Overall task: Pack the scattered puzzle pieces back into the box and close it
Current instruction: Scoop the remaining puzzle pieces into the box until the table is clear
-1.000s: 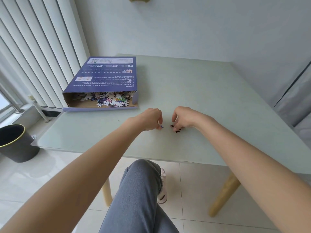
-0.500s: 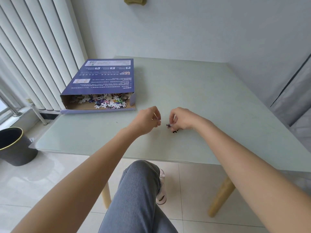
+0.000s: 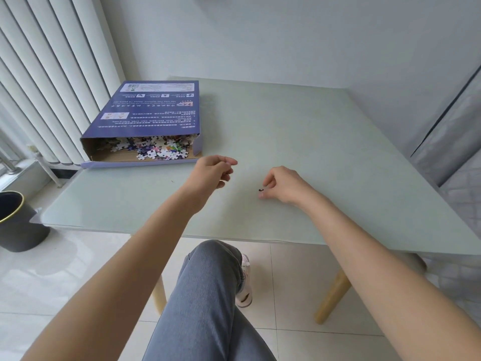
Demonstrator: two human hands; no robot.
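The purple puzzle box (image 3: 156, 110) lies flat at the table's left, its near end open and its flap (image 3: 130, 164) folded out on the table. Several jigsaw pieces (image 3: 158, 150) are heaped inside the opening. My left hand (image 3: 212, 174) hovers just right of the box mouth with its fingers curled and thumb pressed to forefinger, a small piece from the earlier frames tucked out of sight. My right hand (image 3: 285, 185) is low over the table's middle. Its thumb and forefinger pinch a small dark piece (image 3: 260, 190).
The pale green table (image 3: 312, 142) has a wall behind it and a grey curtain (image 3: 453, 142) at its right. White vertical blinds (image 3: 52, 74) hang to the left, and a black bin (image 3: 15, 222) stands on the floor. My crossed leg (image 3: 208, 295) is under the near edge.
My hands have drawn apart. The left hand has moved left and forward toward the box mouth, while the right hand stays over the table's middle with a dark piece.
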